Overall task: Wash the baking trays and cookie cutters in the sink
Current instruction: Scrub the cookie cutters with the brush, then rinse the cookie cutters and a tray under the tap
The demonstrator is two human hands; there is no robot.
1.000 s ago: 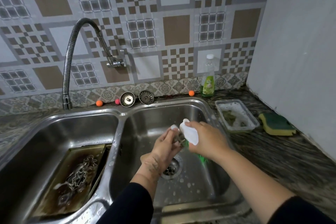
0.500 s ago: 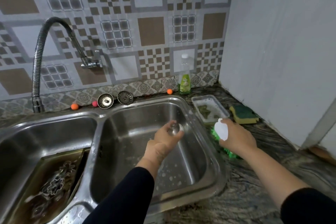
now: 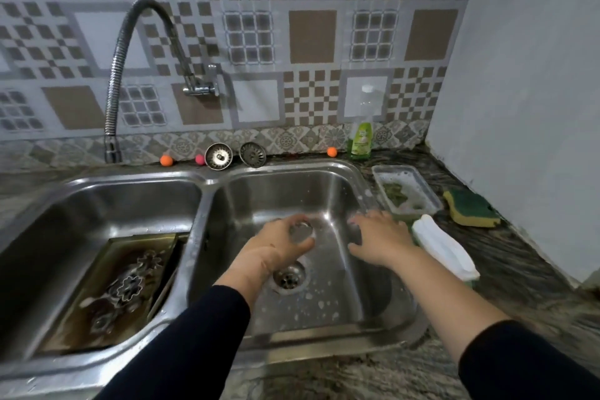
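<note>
My left hand (image 3: 279, 247) is over the right basin (image 3: 328, 191) of the steel sink, closed around a small round metal cookie cutter (image 3: 301, 232). My right hand (image 3: 380, 239) hovers beside it, fingers spread and holding nothing. The white and green sponge (image 3: 443, 247) lies on the counter by the sink's right rim. In the left basin (image 3: 107, 208) a dark baking tray (image 3: 152, 242) rests at a slant in brown water, with several flower-shaped cookie cutters (image 3: 130, 286) on it.
A flexible faucet (image 3: 120, 75) arches over the left basin. Two drain strainers (image 3: 219, 156), small orange and pink balls and a soap bottle (image 3: 361, 136) line the back ledge. A plastic tub (image 3: 407, 193) and a yellow-green sponge (image 3: 470, 213) sit on the right counter, near a wall.
My right hand carried the white and green sponge from the cutter to the counter, let go of it, and came back empty over the right basin. The left hand kept the cutter.
</note>
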